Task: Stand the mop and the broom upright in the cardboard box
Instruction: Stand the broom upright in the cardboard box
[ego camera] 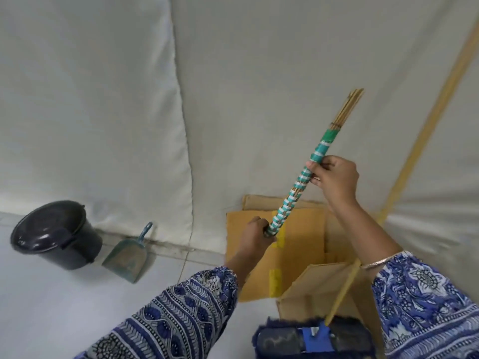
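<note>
Mop (315,338): blue head at the bottom edge, yellow pole slanting up to the right past the cardboard box (298,244).
Box: open, flaps out, against the white cloth wall.
Broom (298,187): tilted above the box, teal-and-white wrapped handle.
Right hand (334,177): closed around the handle's upper part.
Left hand (255,233): gripping its lower end.
Bucket (55,234), dustpan (128,256): on the floor, left.

Floor (64,307): bucket (55,234), dustpan (127,257), cardboard box (298,255)
</note>
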